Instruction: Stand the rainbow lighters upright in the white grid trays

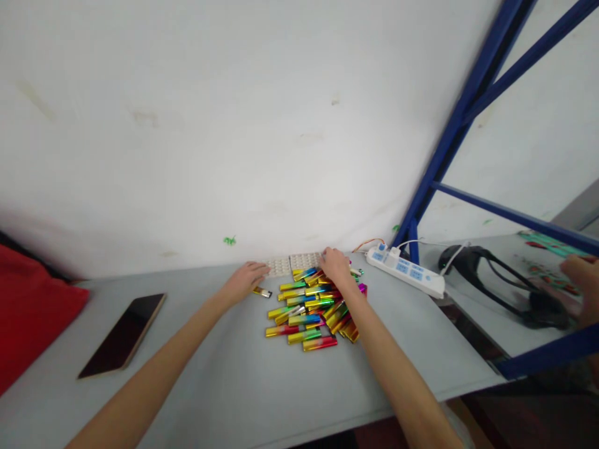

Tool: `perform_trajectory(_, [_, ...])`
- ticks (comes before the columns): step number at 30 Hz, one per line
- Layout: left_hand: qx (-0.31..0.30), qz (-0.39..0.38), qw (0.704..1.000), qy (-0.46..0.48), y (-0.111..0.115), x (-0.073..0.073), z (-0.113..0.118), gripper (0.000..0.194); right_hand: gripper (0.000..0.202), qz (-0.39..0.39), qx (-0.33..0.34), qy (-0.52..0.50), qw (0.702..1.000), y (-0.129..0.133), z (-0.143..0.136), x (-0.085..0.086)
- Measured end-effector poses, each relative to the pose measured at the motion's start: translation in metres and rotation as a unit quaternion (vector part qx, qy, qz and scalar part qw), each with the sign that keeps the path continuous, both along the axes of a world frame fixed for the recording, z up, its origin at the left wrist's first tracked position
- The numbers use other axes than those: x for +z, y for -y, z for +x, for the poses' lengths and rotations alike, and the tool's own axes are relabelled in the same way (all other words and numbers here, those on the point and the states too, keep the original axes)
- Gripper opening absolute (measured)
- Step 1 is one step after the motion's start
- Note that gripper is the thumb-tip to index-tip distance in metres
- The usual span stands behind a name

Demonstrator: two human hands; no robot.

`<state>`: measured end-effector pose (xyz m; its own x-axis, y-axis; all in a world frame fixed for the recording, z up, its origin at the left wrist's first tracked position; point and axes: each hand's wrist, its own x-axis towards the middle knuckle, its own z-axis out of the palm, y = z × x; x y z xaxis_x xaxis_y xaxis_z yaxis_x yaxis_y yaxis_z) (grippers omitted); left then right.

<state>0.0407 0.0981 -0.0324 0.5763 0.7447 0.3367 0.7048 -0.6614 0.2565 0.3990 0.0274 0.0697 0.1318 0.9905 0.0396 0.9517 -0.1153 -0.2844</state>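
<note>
Against the wall stands a white holed rack (279,267), which looks like two blocks side by side. My left hand (247,279) is at its left end, fingers stretched out towards it. A single shiny lighter-like stick (262,292) lies just below that hand's palm. Over the rack's right end is my right hand (334,264), its fingers bent and closed together; whatever is under the fingertips is hidden. Below and beside the right hand spreads a loose pile of shiny rainbow-coloured lighter-like sticks (304,320), partly covered by my right wrist.
A dark tablet (124,335) lies on the grey table at left, near a red cloth (35,305). To the right are a white power strip (406,272), a blue metal frame (433,168) and a black headset (503,280). Another person's hand (583,280) shows at the far right.
</note>
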Motion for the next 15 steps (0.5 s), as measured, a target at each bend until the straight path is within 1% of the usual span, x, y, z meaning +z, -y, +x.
perform_trajectory(3, [0.004,-0.001,1.0,-0.007,-0.021,0.009,0.007,0.038,0.038,-0.033,-0.012,0.003,0.999,-0.023,0.001,0.005])
perform_trajectory(6, [0.013,-0.003,1.0,-0.015,-0.031,0.012,0.015,0.033,0.039,-0.059,-0.01,-0.001,0.998,-0.037,-0.001,0.004])
perform_trajectory(11, [0.027,-0.009,0.999,-0.016,-0.03,0.012,0.022,0.028,0.041,-0.084,-0.023,-0.003,0.996,-0.047,0.005,0.007])
perform_trajectory(15, [0.047,-0.007,0.999,0.001,-0.021,0.009,0.028,0.033,0.043,-0.069,-0.032,0.008,0.997,-0.051,0.004,0.014])
